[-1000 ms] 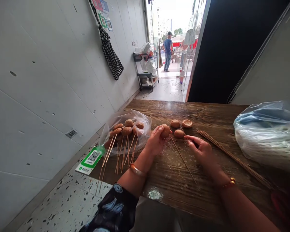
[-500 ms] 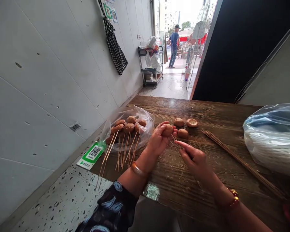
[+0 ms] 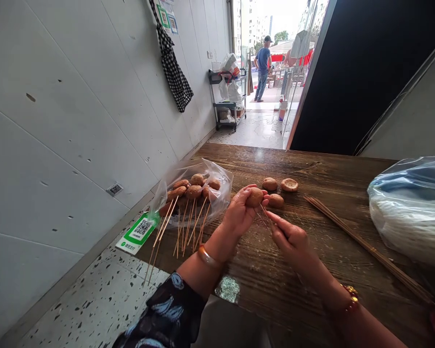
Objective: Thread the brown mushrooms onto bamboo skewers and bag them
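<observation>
A brown mushroom cap [image 3: 254, 197] rests in my left hand [image 3: 240, 211], with the fingers and thumb curled round it. My right hand [image 3: 289, 238] pinches thin wooden skewers [image 3: 266, 216], and their upper ends meet the near edge of that cap. Whether the tips are inside it I cannot tell. Just beyond my hands lie three loose mushrooms [image 3: 270, 183], one showing its pale hollow underside. To the left, several skewered mushrooms [image 3: 193, 192] sit in a clear plastic bag [image 3: 219, 169], their sticks pointing towards me.
A bundle of bare skewers [image 3: 362, 245] lies right of my right hand on the wooden table [image 3: 239, 153]. Farther right stands a big clear bag of white contents [image 3: 413, 212]. A green-bordered QR card [image 3: 139, 232] lies at the left edge. A person [image 3: 262, 67] stands outside the doorway.
My right hand has brought the skewers closer against the mushroom in my left hand, and their tips now look closer together. The other mushrooms and the bag lie as before.
</observation>
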Action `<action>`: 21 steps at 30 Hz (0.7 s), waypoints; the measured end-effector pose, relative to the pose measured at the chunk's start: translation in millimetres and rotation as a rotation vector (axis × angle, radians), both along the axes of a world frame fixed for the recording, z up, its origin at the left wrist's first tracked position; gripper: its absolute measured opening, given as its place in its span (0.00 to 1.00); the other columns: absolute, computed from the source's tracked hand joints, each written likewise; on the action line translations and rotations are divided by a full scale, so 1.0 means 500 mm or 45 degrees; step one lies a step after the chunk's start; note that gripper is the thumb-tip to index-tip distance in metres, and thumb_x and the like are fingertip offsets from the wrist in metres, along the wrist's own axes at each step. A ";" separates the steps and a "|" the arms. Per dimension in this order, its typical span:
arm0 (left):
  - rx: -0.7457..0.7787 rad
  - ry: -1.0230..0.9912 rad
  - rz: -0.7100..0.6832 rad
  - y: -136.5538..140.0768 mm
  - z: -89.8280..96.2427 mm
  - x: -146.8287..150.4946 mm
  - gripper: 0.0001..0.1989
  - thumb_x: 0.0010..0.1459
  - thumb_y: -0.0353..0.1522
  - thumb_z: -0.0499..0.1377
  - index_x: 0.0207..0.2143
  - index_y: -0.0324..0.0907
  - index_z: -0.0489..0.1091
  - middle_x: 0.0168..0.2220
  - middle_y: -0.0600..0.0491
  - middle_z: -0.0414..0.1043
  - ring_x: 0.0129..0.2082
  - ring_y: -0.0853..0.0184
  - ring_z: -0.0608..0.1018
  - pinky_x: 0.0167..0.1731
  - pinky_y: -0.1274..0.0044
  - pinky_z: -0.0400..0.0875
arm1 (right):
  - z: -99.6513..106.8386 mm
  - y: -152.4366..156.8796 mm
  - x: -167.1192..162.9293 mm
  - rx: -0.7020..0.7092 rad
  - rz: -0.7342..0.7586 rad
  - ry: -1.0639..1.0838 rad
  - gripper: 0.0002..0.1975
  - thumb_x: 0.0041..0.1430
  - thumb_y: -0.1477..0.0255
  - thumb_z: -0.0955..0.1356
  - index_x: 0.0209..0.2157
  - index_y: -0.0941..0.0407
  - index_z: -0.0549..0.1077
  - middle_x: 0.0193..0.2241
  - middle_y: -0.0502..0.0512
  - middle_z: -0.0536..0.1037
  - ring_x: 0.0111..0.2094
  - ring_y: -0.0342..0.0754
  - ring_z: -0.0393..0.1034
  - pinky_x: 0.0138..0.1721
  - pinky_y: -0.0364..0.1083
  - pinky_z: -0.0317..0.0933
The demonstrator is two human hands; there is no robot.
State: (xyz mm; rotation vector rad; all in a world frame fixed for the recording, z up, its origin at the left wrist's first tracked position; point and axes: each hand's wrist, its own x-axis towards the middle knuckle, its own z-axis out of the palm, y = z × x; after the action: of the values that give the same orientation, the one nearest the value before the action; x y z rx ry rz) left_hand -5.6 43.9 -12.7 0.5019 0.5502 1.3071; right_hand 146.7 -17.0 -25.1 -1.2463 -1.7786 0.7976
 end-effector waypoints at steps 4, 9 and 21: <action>0.033 -0.002 0.005 0.000 -0.004 0.000 0.11 0.58 0.31 0.57 0.44 0.38 0.65 0.37 0.46 0.77 0.38 0.63 0.80 0.46 0.68 0.72 | 0.002 0.001 -0.003 -0.011 0.004 0.042 0.22 0.60 0.67 0.62 0.54 0.53 0.74 0.25 0.53 0.78 0.29 0.52 0.73 0.27 0.47 0.65; 0.026 -0.013 0.040 0.003 -0.007 0.001 0.11 0.59 0.31 0.56 0.44 0.38 0.65 0.36 0.45 0.77 0.38 0.62 0.80 0.48 0.68 0.71 | 0.005 0.000 -0.005 -0.041 0.005 0.110 0.21 0.58 0.66 0.64 0.52 0.52 0.76 0.26 0.54 0.78 0.29 0.52 0.73 0.25 0.47 0.65; 0.025 -0.027 0.053 -0.001 -0.001 0.003 0.11 0.59 0.30 0.56 0.44 0.39 0.63 0.37 0.45 0.77 0.38 0.63 0.81 0.45 0.70 0.72 | 0.003 0.001 -0.007 -0.017 -0.012 0.103 0.22 0.58 0.66 0.63 0.52 0.53 0.76 0.28 0.55 0.79 0.32 0.54 0.74 0.28 0.48 0.67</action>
State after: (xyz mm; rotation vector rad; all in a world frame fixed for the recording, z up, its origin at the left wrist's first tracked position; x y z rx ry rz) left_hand -4.0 43.3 -13.4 0.4945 0.5327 1.3572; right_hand 143.4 -16.3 -23.6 -1.2134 -1.7034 0.8441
